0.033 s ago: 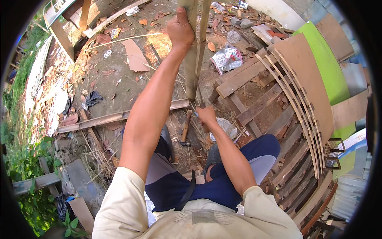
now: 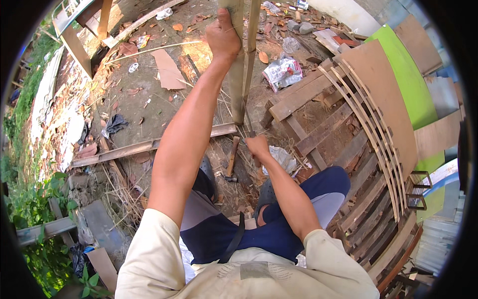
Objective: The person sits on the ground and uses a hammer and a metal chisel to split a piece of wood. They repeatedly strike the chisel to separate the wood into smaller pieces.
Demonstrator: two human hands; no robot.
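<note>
My left hand [image 2: 224,41] is closed around an upright bamboo pole [image 2: 236,87], with the thumb pointing up along it. A narrower bamboo strip [image 2: 253,37] runs close beside the pole on its right. Lower down, my right hand [image 2: 258,146] is wrapped round the dark handle of a long-bladed knife [image 2: 250,122]. The thin blade rises from my fist just right of the pole's lower end; whether it touches the bamboo I cannot tell. A wooden-handled hammer [image 2: 232,157] is on the ground between my feet, left of my right hand.
A split bamboo length [image 2: 117,154] crosses the ground at left. Right of me is a slatted wooden frame [image 2: 326,129], with long curved-looking strips [image 2: 371,134] over it and a brown board [image 2: 386,94] beyond. A crumpled printed bag [image 2: 283,74] and dry leaves litter the ground.
</note>
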